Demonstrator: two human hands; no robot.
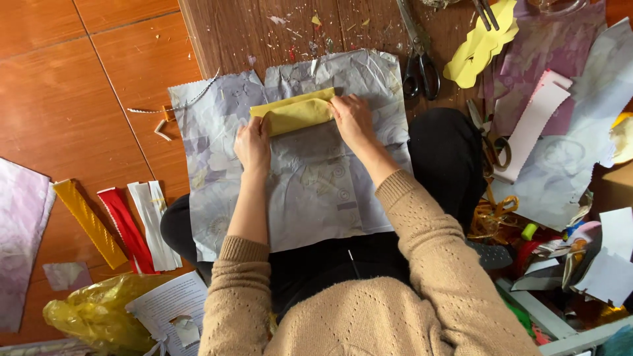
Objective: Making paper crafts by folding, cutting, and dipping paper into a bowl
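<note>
Seen from above, a person in a beige knitted sweater and black trousers sits on a reddish tiled floor [59,112] with a crumpled sheet of pale lilac floral wrapping paper [310,191] spread over the lap and onto a dark wooden board [264,26]. A yellow folded roll of paper [293,113] lies across the upper part of that sheet, its long axis running left to right and slightly tilted. The left hand [252,146] grips the left end of the roll, fingers curled around it; the right hand [353,120] presses on the right end, fingers bent down over the roll's edge. Both hands are in contact with the roll and closed on it. Black-handled scissors [419,62] lie on the board just beyond the sheet's upper right corner, apart from the hands. A yellow scalloped paper cutout [481,46] lies to the right of the scissors. On the floor at left lie a gold glitter strip [89,224], a red strip [125,231] and white strips [155,224], side by side. A yellow plastic bag [99,313] sits at lower left, with a printed sheet partly over it. At right, assorted paper offcuts and a second pair of scissors with gold-coloured handles [494,148] lie in a heap.
</note>
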